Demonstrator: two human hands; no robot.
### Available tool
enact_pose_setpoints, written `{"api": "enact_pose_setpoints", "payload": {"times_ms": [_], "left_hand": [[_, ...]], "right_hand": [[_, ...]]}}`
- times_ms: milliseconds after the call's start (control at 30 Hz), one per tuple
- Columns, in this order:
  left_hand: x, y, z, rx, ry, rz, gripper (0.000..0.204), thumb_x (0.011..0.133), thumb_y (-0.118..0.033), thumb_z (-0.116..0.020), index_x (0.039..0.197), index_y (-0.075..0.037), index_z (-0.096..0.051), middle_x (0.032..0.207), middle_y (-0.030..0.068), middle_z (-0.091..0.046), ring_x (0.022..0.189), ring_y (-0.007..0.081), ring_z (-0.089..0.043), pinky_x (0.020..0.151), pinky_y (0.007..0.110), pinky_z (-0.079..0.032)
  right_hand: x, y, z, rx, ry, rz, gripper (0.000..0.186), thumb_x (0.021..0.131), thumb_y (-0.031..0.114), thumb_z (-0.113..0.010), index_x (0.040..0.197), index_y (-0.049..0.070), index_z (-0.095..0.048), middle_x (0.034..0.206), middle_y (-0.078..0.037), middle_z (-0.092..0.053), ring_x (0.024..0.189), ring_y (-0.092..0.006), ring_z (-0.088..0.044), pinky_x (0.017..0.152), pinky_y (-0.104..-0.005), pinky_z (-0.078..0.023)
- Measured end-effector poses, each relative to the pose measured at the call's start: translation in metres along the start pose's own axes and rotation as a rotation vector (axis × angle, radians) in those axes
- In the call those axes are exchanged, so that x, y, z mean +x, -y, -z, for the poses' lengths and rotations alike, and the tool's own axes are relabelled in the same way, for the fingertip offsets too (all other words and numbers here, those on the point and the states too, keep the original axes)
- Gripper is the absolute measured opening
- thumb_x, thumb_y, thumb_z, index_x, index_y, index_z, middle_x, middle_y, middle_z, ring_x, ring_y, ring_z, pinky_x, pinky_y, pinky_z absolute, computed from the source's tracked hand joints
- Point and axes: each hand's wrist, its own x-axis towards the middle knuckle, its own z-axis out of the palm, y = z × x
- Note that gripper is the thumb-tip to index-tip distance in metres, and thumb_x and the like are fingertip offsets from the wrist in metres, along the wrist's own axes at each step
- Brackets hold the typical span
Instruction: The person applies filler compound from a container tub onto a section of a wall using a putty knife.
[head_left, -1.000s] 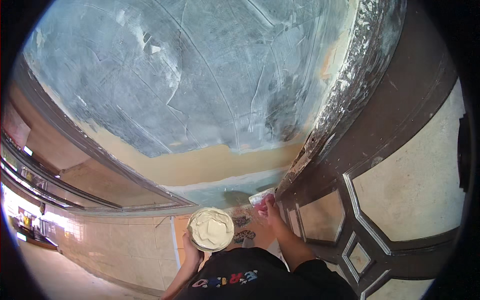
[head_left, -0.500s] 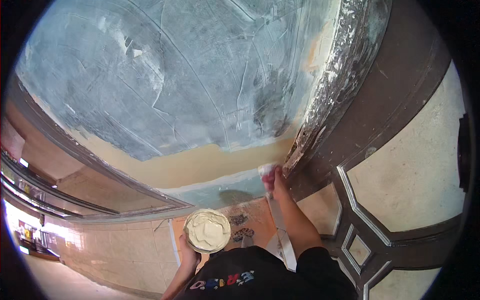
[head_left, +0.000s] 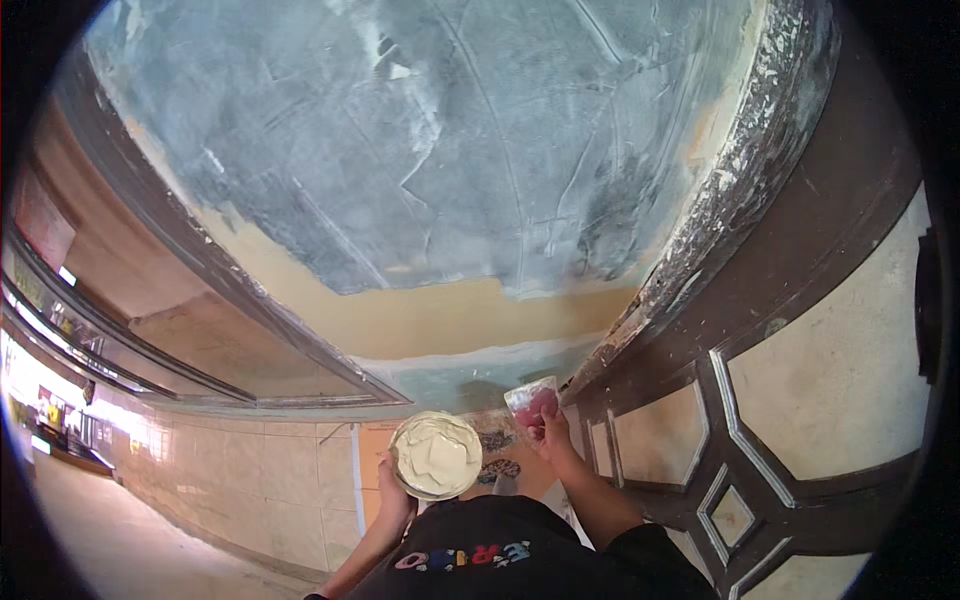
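Observation:
My left hand (head_left: 393, 492) holds up a round pan (head_left: 436, 456) filled with cream-coloured putty. My right hand (head_left: 556, 438) grips a small clear plastic scraper (head_left: 531, 401), its blade tinged pink. The scraper sits just right of the pan, below the pale strip at the lower edge of the blue-grey plastered wall (head_left: 450, 170). A tan unplastered band (head_left: 420, 315) runs under the blue-grey area. My dark printed shirt (head_left: 500, 555) fills the bottom middle.
A dark brown frame (head_left: 740, 220) spattered with plaster borders the wall on the right, next to a dark door with cream panels (head_left: 830, 370). A second dark frame (head_left: 250, 300) runs down the left. A tiled wall (head_left: 250, 490) and a bright corridor lie lower left.
My right hand rose with the scraper to the pale strip beside the right frame half a second ago, then dropped back beside the pan. The pan has barely moved.

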Motion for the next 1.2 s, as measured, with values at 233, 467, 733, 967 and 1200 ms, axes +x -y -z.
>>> {"api": "enact_pose_setpoints", "payload": {"times_ms": [233,467,733,967,1200], "left_hand": [[0.007,-0.016,0.03,-0.021,0.017,0.064,0.054,0.093,-0.041,-0.024,0.128,-0.001,-0.038,0.128,0.0149,-0.045,0.117,0.0256,-0.044,0.099,0.037,-0.034],[-0.009,-0.05,0.067,-0.025,-0.03,0.048,0.054,0.092,-0.041,-0.026,0.125,0.0,-0.041,0.124,0.0153,-0.049,0.114,0.0257,-0.048,0.097,0.036,-0.037],[-0.016,-0.067,0.127,0.023,-0.047,0.001,0.055,0.093,-0.047,-0.027,0.126,-0.005,-0.038,0.125,0.0122,-0.046,0.115,0.0254,-0.046,0.096,0.039,-0.038],[-0.023,-0.084,0.144,-0.039,-0.138,-0.044,0.05,0.093,-0.042,-0.03,0.122,-0.003,-0.041,0.119,0.0135,-0.051,0.11,0.0257,-0.05,0.093,0.039,-0.041],[-0.019,-0.094,0.16,0.043,-0.071,-0.035,0.058,0.093,-0.046,-0.023,0.127,-0.001,-0.037,0.124,0.0149,-0.048,0.113,0.0271,-0.048,0.095,0.038,-0.039]], "right_hand": [[-0.028,0.01,-0.081,0.03,0.248,0.017,0.02,0.087,0.019,-0.056,0.104,0.011,-0.048,0.079,-0.004,-0.058,0.056,-0.0134,-0.057,0.044,-0.0227,-0.046],[-0.058,0.039,-0.209,-0.014,0.355,0.279,0.029,0.087,0.023,-0.057,0.111,0.008,-0.048,0.095,-0.005,-0.058,0.066,-0.0152,-0.06,0.054,-0.0262,-0.05],[-0.012,0.017,-0.218,-0.153,0.231,0.414,0.027,0.09,0.024,-0.053,0.109,0.006,-0.046,0.092,-0.005,-0.058,0.073,-0.0129,-0.058,0.054,-0.0251,-0.048],[0.006,-0.08,-0.147,-0.147,0.281,-0.001,0.018,0.092,0.021,-0.047,0.106,0.009,-0.046,0.083,-0.006,-0.057,0.06,-0.0143,-0.052,0.046,-0.0265,-0.04],[-0.079,0.013,-0.323,-0.095,0.418,0.392,0.027,0.09,0.026,-0.052,0.109,0.009,-0.045,0.09,-0.005,-0.056,0.065,-0.0131,-0.058,0.05,-0.0255,-0.047]]}}
